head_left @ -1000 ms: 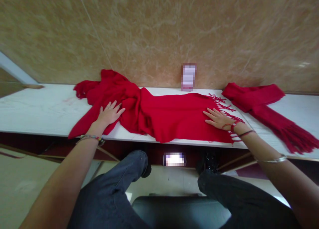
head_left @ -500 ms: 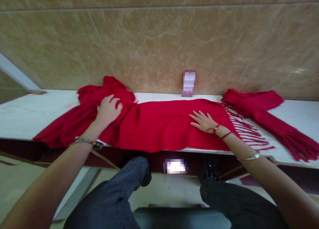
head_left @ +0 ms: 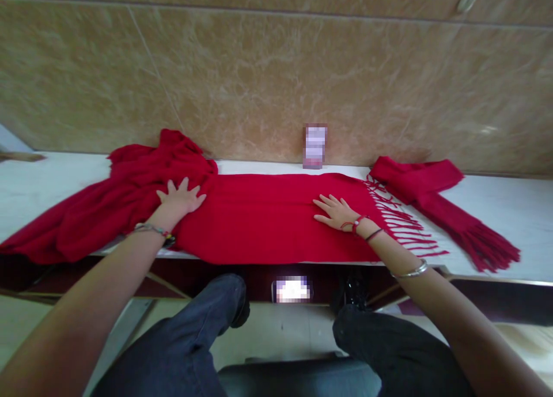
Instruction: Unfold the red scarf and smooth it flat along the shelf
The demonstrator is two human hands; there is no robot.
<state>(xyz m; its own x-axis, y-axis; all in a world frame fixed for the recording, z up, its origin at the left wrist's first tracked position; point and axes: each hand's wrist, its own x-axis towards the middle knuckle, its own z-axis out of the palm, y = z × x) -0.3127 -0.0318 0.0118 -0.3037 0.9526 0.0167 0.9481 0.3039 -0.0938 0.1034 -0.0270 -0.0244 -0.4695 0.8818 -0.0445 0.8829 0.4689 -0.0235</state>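
Observation:
A wide red scarf [head_left: 268, 227] lies spread across the white tabletop, its fringed end toward the right. On the left the same red cloth is bunched in a loose heap [head_left: 142, 172]. My left hand [head_left: 178, 201] rests with spread fingers on the cloth where the heap meets the flat part. Palm down, my right hand [head_left: 337, 214] presses on the flat part near the fringe [head_left: 404, 224], its fingers stretched out. Neither hand grips the cloth. A second, narrower dark red scarf [head_left: 436, 198], bent over on itself, lies to the right of the fringe.
A pixelated phone [head_left: 314, 146] leans on the marbled wall [head_left: 259, 86] behind the scarf. The white tabletop [head_left: 510, 212] is narrow, with an open shelf below holding another lit phone [head_left: 292, 290]. My knees [head_left: 224, 305] are under its front edge.
My left hand has gone from curled fingers to spread ones and slid slightly toward me. The flat cloth beside it looks smoother. My right hand stays in place on the scarf; the view has shifted.

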